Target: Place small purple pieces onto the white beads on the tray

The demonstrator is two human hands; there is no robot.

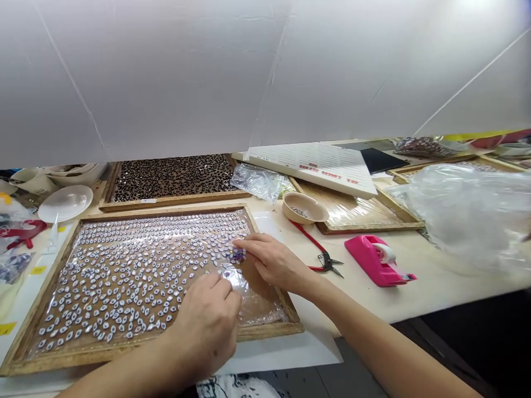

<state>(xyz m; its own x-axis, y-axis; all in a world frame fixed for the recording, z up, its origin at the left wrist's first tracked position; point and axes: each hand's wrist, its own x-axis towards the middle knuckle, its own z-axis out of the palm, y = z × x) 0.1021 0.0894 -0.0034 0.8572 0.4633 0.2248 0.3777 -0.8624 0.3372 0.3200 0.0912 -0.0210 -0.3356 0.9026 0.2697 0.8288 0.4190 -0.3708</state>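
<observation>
A wooden-framed tray lined with clear film holds many small white leaf-shaped pieces, with tidy rows at its far side. Over the tray's middle, my left hand is closed with its fingers curled; whatever they hold is hidden. My right hand reaches in from the right, its fingers pressed together at a small purple cluster. What lies between those fingertips is too small to make out.
Behind is a tray of dark beads. To the right are a beige bowl, red-handled pliers, a pink tape dispenser and plastic bags. A white plate sits left. A white panel overhangs the table.
</observation>
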